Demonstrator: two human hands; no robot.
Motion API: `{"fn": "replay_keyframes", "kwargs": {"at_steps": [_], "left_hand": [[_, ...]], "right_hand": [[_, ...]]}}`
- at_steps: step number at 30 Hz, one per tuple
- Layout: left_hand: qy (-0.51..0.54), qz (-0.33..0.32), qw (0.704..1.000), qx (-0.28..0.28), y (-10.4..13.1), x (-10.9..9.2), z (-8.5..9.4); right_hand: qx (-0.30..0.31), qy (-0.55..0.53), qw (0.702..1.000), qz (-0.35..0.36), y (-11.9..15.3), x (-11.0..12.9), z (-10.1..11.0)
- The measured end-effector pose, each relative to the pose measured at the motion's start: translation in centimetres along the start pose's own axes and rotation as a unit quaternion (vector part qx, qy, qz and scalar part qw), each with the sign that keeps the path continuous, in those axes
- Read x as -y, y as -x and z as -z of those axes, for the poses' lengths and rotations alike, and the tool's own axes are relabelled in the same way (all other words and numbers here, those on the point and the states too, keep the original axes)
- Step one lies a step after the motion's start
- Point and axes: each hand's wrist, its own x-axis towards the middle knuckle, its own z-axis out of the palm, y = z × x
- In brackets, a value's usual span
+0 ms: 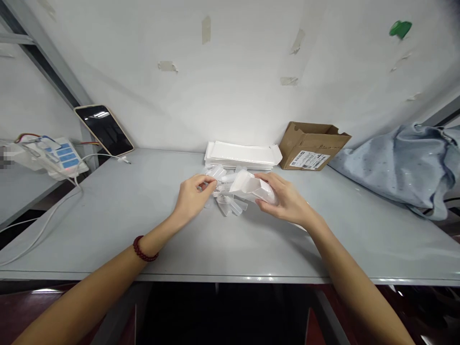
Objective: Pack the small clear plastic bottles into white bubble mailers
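A pale wall (pixel 244 115) faces me behind the grey tabletop (pixel 108 206), dotted with torn tape scraps (pixel 206 29) and, high on the right, a green piece (pixel 400 29). A metal frame (pixel 45 50) slants up at the left. Light glints along the table's front edge; underneath it is dark, with deep red surfaces (pixel 39 309) showing at both sides.

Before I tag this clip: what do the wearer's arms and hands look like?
Left grip: bare hand, no glove; a dark red beaded bracelet circles the wrist. Right grip: bare hand too, no bracelet visible. No sleeve shows on the left forearm or the right forearm. No cables or markings visible on either.
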Motion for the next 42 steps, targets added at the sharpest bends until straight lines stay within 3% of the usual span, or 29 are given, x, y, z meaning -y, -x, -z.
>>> {"fn": "replay_keyframes", "kwargs": {"at_steps": [3, 5, 9, 14, 19, 23, 29, 31, 34, 38, 42], "left_hand": [[0.061, -0.004, 0.995, -0.075, -0.1, -0.7, 1.0], [0.097, -0.044, 0.991, -0.084, -0.1, -1.1, 1.7], [0.093, -0.151, 0.984, -0.005, 0.1, -1.7, 2.3], [0.036, -0.224, 0.97, 0.085, 0.8, -1.8, 1.3], [0.034, -0.194, 0.97, 0.142, 2.2, -1.8, -0.5], [0.045, -0.182, 0.969, 0.158, 2.5, -2.2, -0.7], [0.052, -0.066, 0.996, 0.037, 1.3, -2.1, 1.1], [0.041, -0.026, 0.998, 0.034, 0.8, -1.7, 1.4], [-0.017, -0.025, 0.994, 0.105, 0.5, -1.1, 1.3], [-0.117, -0.067, 0.967, 0.217, 0.5, -0.4, 0.7], [-0.165, -0.079, 0.949, 0.255, 0.5, 0.0, 0.5]], "right_hand": [[0.001, 0.004, 1.0, -0.011, 0.0, -0.1, 0.0], [0.002, 0.009, 1.0, -0.011, 0.0, -0.3, 0.0], [0.013, 0.02, 1.0, 0.009, 0.0, -0.4, -0.4], [0.033, 0.009, 0.998, 0.047, 0.0, 0.6, -1.2], [0.064, 0.003, 0.995, 0.075, 0.2, 2.2, -2.0], [0.069, 0.007, 0.993, 0.091, 0.3, 2.5, -2.3], [0.004, -0.023, 0.998, 0.066, 0.4, 1.2, -0.5], [-0.034, -0.035, 0.998, 0.043, 0.4, 0.7, 0.5], [-0.072, -0.045, 0.996, 0.017, 0.4, 0.3, 1.4], [-0.042, -0.046, 0.998, 0.011, 0.3, 0.0, 1.2], [-0.031, -0.048, 0.998, 0.005, 0.3, -0.1, 0.8]]}}
